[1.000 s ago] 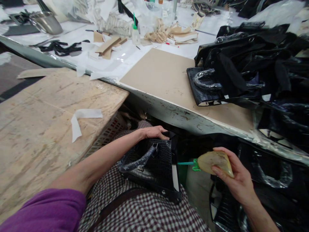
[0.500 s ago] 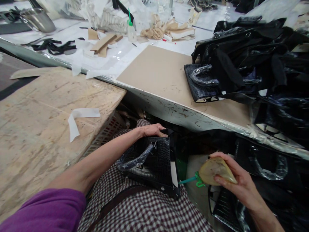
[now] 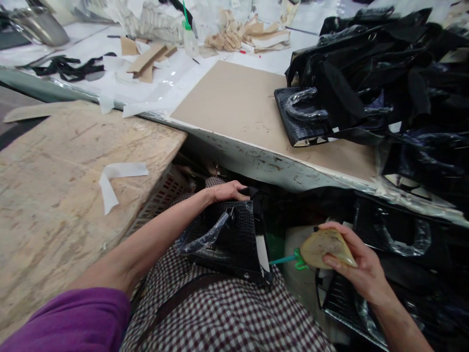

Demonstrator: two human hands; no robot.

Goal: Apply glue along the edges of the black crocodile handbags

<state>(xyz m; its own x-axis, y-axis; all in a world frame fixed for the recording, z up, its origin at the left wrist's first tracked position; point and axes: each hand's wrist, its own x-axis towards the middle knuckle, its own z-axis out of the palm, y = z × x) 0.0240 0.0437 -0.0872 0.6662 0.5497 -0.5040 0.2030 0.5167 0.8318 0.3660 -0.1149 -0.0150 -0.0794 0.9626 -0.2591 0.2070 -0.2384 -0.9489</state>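
A black crocodile-textured handbag [image 3: 234,244] rests on the checkered cloth over my lap, its handle [image 3: 210,237] wrapped in clear plastic. My left hand [image 3: 229,191] grips the bag's upper edge, fingers partly hidden behind it. In my right hand [image 3: 350,254] is a yellowish glue bottle [image 3: 324,248], held on its side. Its green nozzle [image 3: 282,260] points left, and the tip is at the white strip [image 3: 262,252] on the bag's side; whether it touches cannot be made out.
A worn wooden board [image 3: 66,176] with a bent white strip [image 3: 113,181] lies at left. Black bags [image 3: 366,83] are piled on the worktable by a brown sheet [image 3: 234,107]. More bags [image 3: 395,234] sit below at right. Another green-tipped bottle [image 3: 190,41] stands farther back.
The whole view has shifted slightly, so everything sits a bit higher and further left. Both hands keep their grips, and the nozzle stays at the bag's side.
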